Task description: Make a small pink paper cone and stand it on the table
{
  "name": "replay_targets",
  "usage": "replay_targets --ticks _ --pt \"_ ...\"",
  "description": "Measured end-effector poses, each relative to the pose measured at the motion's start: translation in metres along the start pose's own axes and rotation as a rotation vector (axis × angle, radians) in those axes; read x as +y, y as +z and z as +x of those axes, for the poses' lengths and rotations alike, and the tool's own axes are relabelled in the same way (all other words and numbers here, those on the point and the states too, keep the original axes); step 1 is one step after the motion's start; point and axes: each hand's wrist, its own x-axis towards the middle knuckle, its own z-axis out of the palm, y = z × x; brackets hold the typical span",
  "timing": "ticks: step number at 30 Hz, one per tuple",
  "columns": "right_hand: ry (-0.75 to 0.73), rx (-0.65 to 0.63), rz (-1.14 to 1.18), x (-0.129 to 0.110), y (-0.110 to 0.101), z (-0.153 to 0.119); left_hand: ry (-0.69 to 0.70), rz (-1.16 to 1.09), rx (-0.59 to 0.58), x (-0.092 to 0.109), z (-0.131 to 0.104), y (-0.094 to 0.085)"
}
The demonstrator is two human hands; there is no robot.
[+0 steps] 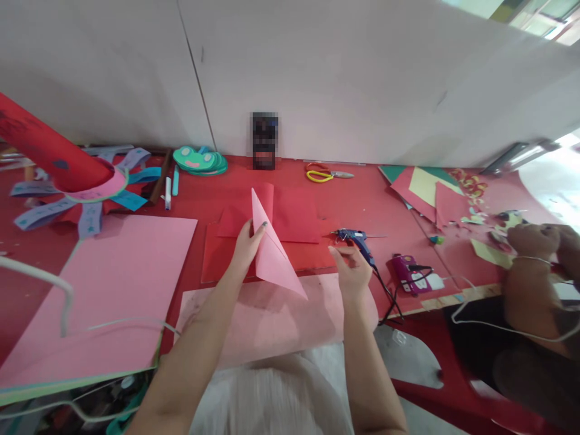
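Two hands work over a red table (362,199), and the nearest thing to the person is a pale pink sheet (272,320) lying flat at the table's edge. Above it the left hand (247,248) pinches a pink cone (272,254) near its upper edge, thumb and fingers closed on the paper, the point of the cone standing up and the wide end slanting down to the right. The right hand (351,269) hangs open just beside the cone, fingers loosely curled, holding nothing, close to the blue glue gun (357,240) that lies on the table. To do the rolling well, the left grip probably ought to stay firm on the overlap so the cone does not spring open. Farther back lie red sheets (290,217), then yellow scissors (324,175) near the wall. Another person's hand (537,241) shows at far right.
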Motion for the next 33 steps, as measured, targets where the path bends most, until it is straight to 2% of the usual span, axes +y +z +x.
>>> replay_targets --ticks 4,5,6,7,10,12,14,16,20,25,27,31,33 --pt "0.087 0.048 0.130 -0.005 -0.009 0.004 0.380 0.369 0.227 0.009 -0.005 -0.005" --pt "0.113 0.031 0.184 -0.008 -0.010 0.003 0.477 0.439 0.260 0.015 -0.011 -0.003" --pt "0.139 -0.003 0.246 -0.011 -0.010 0.001 0.543 0.483 0.239 0.022 -0.018 0.000" --pt "0.167 -0.048 0.318 -0.015 -0.010 -0.001 0.575 0.508 0.149 0.029 -0.027 0.006" --pt "0.263 -0.205 0.560 -0.026 -0.012 -0.009 0.542 0.573 -0.293 0.047 -0.060 0.032" --pt "0.300 -0.244 0.692 -0.032 -0.017 -0.011 0.505 0.609 -0.576 0.053 -0.080 0.051" --pt "0.305 -0.243 0.772 -0.034 -0.023 -0.009 0.401 0.553 -0.698 0.054 -0.095 0.066" --pt "0.286 -0.214 0.787 -0.031 -0.030 -0.005 0.320 0.509 -0.712 0.053 -0.103 0.075" --pt "0.176 -0.175 0.624 -0.019 -0.037 -0.002 0.274 0.540 -0.619 0.051 -0.108 0.080" --pt "0.084 -0.430 0.227 -0.012 -0.032 -0.011 0.256 0.495 -0.505 0.049 -0.108 0.079" --pt "0.072 -0.512 0.207 -0.009 -0.028 -0.015 0.255 0.493 -0.477 0.050 -0.106 0.077" --pt "0.097 -0.537 0.300 0.002 -0.021 -0.018 0.275 0.508 -0.453 0.057 -0.100 0.073" --pt "0.095 -0.591 0.321 0.007 -0.017 -0.017 0.276 0.545 -0.456 0.061 -0.094 0.071"
